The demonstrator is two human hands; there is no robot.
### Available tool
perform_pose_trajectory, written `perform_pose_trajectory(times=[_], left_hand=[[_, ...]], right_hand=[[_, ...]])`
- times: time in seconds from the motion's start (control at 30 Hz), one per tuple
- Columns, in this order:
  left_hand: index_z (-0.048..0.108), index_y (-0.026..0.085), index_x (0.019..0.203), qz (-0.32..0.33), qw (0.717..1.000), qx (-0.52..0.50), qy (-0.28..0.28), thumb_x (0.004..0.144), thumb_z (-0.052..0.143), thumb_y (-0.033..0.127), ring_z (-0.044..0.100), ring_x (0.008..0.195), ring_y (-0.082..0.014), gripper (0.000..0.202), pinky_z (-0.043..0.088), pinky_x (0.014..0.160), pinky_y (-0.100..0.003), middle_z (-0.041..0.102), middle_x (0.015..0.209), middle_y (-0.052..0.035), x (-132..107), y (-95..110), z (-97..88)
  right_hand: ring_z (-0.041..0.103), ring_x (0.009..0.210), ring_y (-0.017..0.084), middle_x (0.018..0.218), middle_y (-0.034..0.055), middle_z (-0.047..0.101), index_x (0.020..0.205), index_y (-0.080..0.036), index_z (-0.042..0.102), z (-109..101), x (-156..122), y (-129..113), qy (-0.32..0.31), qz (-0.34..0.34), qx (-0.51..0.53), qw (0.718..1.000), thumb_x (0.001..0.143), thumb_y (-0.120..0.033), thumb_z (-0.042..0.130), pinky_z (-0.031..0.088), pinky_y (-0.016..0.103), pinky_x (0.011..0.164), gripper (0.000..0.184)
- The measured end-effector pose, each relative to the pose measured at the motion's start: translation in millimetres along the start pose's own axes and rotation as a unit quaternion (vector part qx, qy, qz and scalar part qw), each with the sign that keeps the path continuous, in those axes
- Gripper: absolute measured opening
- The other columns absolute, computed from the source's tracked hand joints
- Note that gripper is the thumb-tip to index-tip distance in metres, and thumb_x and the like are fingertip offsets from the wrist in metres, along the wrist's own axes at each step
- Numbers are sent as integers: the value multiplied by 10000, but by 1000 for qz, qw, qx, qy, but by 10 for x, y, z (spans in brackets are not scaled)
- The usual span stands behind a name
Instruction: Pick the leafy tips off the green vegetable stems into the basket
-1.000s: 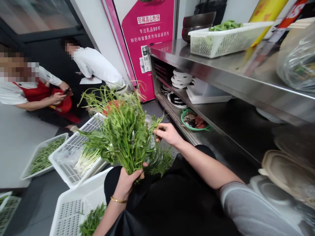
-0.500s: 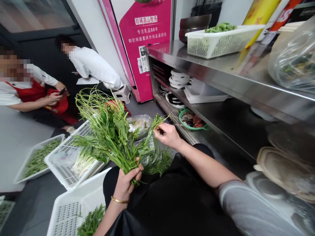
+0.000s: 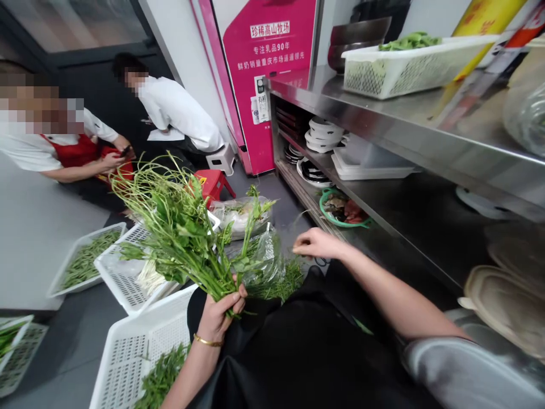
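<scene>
My left hand is closed around the lower stems of a big bunch of leafy green shoots with long curling tendrils. One shoot stands apart on the right side of the bunch. To the right of it, my right hand is off the greens, its thumb and fingers pinched together. Whatever may be between those fingertips is too small to make out. Below and between the hands, a clear plastic bag lies beside a heap of thin green trimmings.
White perforated baskets with vegetables stand at my left. A red stool and another plastic bag are ahead. Steel shelving with dishes runs along the right. Two people in white tops are at the back left.
My right hand has let go of the shoot's tip and moved right and down, away from the bunch. The shoot now stands free. My left hand keeps its grip, and the view has shifted slightly.
</scene>
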State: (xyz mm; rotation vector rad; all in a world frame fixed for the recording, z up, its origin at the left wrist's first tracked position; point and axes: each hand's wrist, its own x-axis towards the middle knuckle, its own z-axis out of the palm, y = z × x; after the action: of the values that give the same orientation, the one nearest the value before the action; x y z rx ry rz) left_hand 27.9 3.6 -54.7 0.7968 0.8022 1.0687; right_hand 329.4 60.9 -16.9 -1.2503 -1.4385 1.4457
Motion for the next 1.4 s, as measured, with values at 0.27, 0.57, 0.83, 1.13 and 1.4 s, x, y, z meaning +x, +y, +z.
perform_pose_trajectory(times=[0.27, 0.57, 0.83, 1.13, 1.4], left_hand=[[554, 130, 909, -4, 999, 51, 7, 648, 721, 187, 452, 441, -59, 314, 311, 428, -207, 630, 692, -44, -73, -60, 122], [558, 119, 924, 6, 996, 85, 20, 640, 737, 209, 469, 442, -83, 348, 337, 443, -231, 657, 698, -60, -46, -99, -31], [608, 118, 875, 23, 990, 137, 7, 647, 736, 249, 471, 459, -109, 293, 375, 474, -266, 662, 703, -72, -34, -22, -38], [627, 92, 844, -46, 989, 138, -31, 635, 732, 211, 418, 402, -70, 263, 280, 409, -221, 637, 644, -68, -81, 144, -131], [598, 120, 838, -18, 996, -60, 55, 621, 700, 131, 418, 400, -43, 240, 352, 397, -180, 600, 626, -6, 58, -8, -189]], right_hand=[[566, 422, 97, 535, -11, 607, 747, -114, 617, 613, 373, -400, -23, -94, 234, 967, 614, -340, 723, 447, 185, 381, 282], [580, 468, 103, 610, -22, 612, 737, -139, 592, 634, 315, -459, 20, -180, 182, 966, 623, -251, 743, 480, 214, 452, 219], [518, 527, 82, 640, -24, 584, 691, -157, 587, 455, 346, -567, 37, -185, 191, 963, 617, -295, 727, 445, 214, 499, 210], [592, 648, 118, 641, -35, 562, 546, -159, 487, 226, 214, -650, 59, -233, 299, 923, 563, -123, 628, 491, 301, 710, 146], [582, 484, 102, 582, -48, 605, 678, -180, 480, 71, 226, -529, 155, -126, 293, 935, 604, -238, 684, 483, 217, 457, 225]])
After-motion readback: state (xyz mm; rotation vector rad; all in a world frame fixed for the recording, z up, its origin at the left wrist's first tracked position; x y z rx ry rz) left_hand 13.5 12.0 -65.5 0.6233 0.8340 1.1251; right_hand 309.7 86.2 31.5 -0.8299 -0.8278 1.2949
